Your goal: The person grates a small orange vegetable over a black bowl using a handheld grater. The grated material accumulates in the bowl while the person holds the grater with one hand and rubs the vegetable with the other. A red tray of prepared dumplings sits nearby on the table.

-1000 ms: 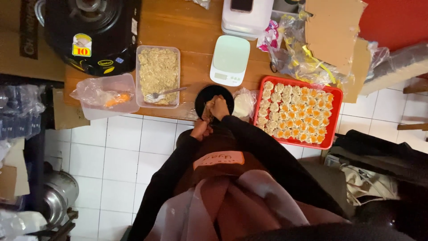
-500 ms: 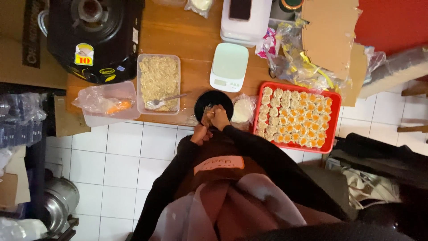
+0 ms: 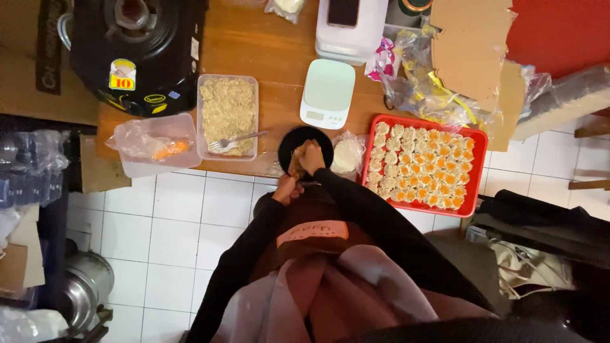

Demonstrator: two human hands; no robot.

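Person is standing at a wooden table [image 3: 267,57], making dumplings by hand. Right hand [image 3: 311,155] is hovering over a small black bowl [image 3: 305,141] at the table's near edge, fingers pinched together on what looks like a dumpling being shaped; too small to tell exactly what is in the grip. Left hand [image 3: 286,188] is sitting just below the table edge, curled closed; cannot tell whether it is gripping a wrapper or nothing.

Progress judgement: well along. The red tray [image 3: 473,174] to the right of the bowl is holding rows of finished dumplings [image 3: 422,166], nearly filling it, most topped with orange bits, the left columns plain. Little bare tray floor is showing.

Left to do, as far as can be judged: a clear tub of filling [image 3: 229,114] with a fork [image 3: 236,140] resting in it is looking mostly full, and a bag of pale wrappers [image 3: 347,154] is lying just beside the bowl, between it and the tray. So more pieces seem possible, but tray space is running out.

Nearby: a white kitchen scale [image 3: 328,93] behind the bowl, a plastic tub with orange shreds [image 3: 152,145] at left, a black gas stove [image 3: 136,51] at the far left corner.
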